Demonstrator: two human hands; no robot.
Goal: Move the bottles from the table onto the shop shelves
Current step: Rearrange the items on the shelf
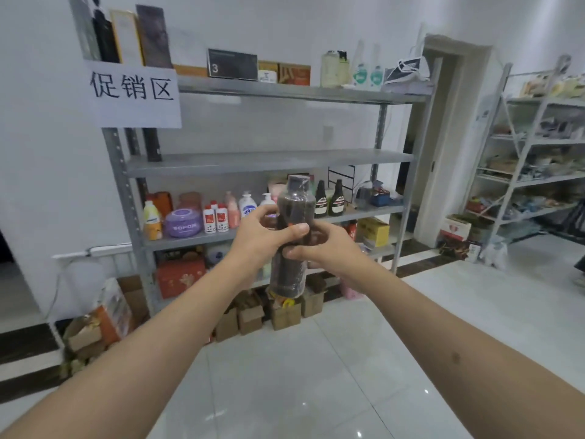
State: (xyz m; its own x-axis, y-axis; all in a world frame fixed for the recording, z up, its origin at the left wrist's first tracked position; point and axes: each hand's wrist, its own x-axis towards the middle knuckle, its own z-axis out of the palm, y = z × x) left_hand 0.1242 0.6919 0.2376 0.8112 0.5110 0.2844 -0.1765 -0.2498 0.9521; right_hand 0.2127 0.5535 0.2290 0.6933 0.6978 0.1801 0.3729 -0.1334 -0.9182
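We hold one dark bottle upright in mid-air in front of the grey metal shelf unit, with both arms stretched forward. Our left hand wraps round the bottle's middle from the left, thumb curled across its front. Our right hand grips it from the right, just below the left, with the thumb pressed on the front of the bottle and the fingers curled behind it. The two hands touch each other where they meet on the bottle. Its cap reaches up to about the level of the bare middle shelf, and its base hangs free above the white tiled floor.

Behind the bottle, the lower shelf carries a yellow bottle, a round purple container, small white bottles with red labels, pump dispensers and two dark sauce bottles. A paper sign with large black characters hangs at the unit's upper left. Cardboard boxes sit on the floor at the foot of the unit. A second shelf unit, crowded with goods, stands at the right. The floor lies open between us and the shelves.
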